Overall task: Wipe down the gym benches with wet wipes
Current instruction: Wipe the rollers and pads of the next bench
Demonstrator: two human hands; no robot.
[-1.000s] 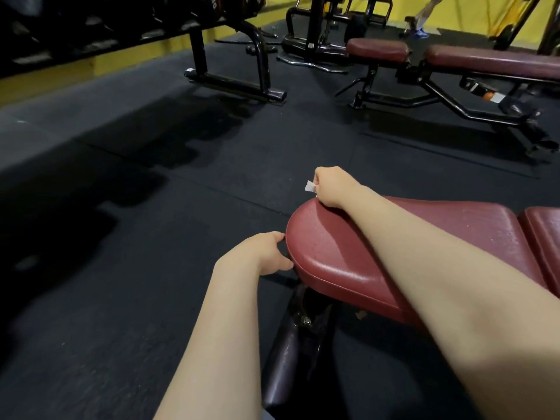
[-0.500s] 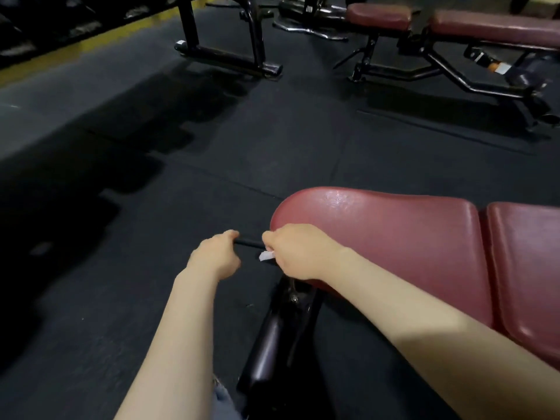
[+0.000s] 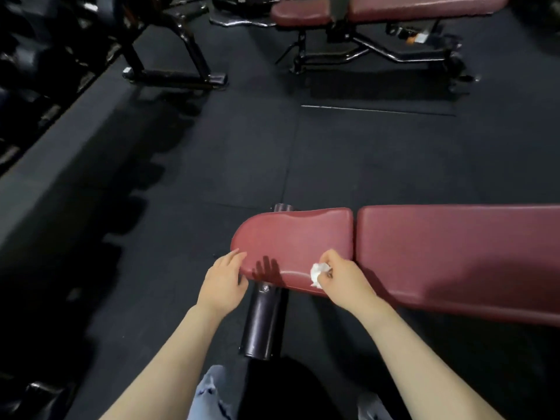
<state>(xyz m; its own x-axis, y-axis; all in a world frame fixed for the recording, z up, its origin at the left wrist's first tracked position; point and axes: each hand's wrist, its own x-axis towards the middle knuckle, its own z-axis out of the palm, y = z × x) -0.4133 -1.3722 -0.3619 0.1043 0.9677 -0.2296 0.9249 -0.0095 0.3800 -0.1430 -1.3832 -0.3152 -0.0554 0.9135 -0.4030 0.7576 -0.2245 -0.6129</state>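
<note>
A dark red padded gym bench lies across the lower right: its rounded seat pad at the left, its long back pad to the right. My right hand pinches a crumpled white wet wipe against the seat pad's near edge. My left hand rests with fingers spread at the pad's rounded left corner, holding nothing. A black foot tube of the bench's frame sticks out under the seat toward me.
A second red bench on a black frame stands at the back right. A black rack base sits at the back left, with a dark dumbbell rack along the left. Black rubber floor lies between. My jeans show at the bottom.
The camera has tilted down and pulled back. My right hand with the wipe has slid right along the seat pad's near edge. My left hand has opened against the pad's left corner.
</note>
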